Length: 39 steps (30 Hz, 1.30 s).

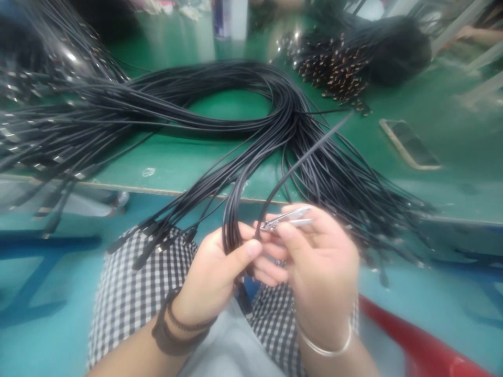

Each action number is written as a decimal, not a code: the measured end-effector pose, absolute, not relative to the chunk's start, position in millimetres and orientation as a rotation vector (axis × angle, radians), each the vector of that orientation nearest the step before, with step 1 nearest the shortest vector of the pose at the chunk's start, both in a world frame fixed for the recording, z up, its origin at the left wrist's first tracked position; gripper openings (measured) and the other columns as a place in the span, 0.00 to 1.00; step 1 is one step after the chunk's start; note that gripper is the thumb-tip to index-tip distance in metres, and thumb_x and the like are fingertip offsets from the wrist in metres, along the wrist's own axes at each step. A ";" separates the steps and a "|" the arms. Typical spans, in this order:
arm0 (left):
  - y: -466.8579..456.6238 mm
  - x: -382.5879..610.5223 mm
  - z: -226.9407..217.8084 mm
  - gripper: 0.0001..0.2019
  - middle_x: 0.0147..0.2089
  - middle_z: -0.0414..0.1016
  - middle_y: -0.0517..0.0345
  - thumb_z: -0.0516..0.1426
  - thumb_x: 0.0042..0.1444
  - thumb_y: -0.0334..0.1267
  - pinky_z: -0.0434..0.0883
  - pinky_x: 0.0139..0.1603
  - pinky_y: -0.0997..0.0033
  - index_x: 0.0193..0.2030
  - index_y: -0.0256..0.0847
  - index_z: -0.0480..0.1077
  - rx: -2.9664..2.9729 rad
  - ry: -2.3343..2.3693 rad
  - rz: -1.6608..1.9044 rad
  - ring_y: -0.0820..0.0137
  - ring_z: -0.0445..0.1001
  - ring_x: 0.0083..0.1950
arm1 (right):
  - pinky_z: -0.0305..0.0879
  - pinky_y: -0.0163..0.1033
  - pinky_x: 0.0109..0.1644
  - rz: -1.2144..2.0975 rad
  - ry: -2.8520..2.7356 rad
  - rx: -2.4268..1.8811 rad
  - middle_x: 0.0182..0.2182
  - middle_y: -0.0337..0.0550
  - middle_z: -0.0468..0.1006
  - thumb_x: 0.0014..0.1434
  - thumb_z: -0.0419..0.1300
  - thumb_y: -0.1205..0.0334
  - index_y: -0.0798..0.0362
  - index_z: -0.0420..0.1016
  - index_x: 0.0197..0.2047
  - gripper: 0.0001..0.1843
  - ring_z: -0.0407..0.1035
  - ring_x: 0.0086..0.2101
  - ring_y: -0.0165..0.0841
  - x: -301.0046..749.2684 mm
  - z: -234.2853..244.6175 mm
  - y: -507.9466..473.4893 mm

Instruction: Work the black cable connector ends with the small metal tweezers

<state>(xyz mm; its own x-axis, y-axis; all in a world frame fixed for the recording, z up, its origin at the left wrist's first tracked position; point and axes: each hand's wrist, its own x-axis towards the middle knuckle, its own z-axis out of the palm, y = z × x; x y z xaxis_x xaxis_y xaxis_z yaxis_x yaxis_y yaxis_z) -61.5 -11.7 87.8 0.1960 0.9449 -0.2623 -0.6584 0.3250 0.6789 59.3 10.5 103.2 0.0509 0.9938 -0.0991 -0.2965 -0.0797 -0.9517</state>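
My left hand [214,272] is closed around a bunch of thin black cables [231,220], thumb pressed over them, just below the table edge. My right hand [318,262] pinches a small metal clipper tool [288,217] at the tip of a single black cable [302,157] that rises toward the table. Both hands sit over my lap, fingers touching each other. The cables run up into a large looped coil [236,99] on the green table [176,162]. Some cable ends with black plugs [153,238] hang over my checked clothing.
A phone [411,144] lies on the table's right side. Another cable bundle with copper-coloured ends [338,65] lies at the back right, more bundles [43,84] at the left. A white container [231,18] stands at the back. A red object [428,340] is at lower right.
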 end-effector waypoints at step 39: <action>-9.3 -66.1 88.6 0.08 0.22 0.80 0.59 0.65 0.53 0.32 0.76 0.25 0.78 0.30 0.39 0.69 0.628 0.933 1.265 0.70 0.78 0.23 | 0.79 0.29 0.33 1.176 -1.086 -0.993 0.38 0.37 0.83 0.56 0.66 0.72 0.46 0.76 0.42 0.13 0.79 0.39 0.34 55.2 102.5 0.7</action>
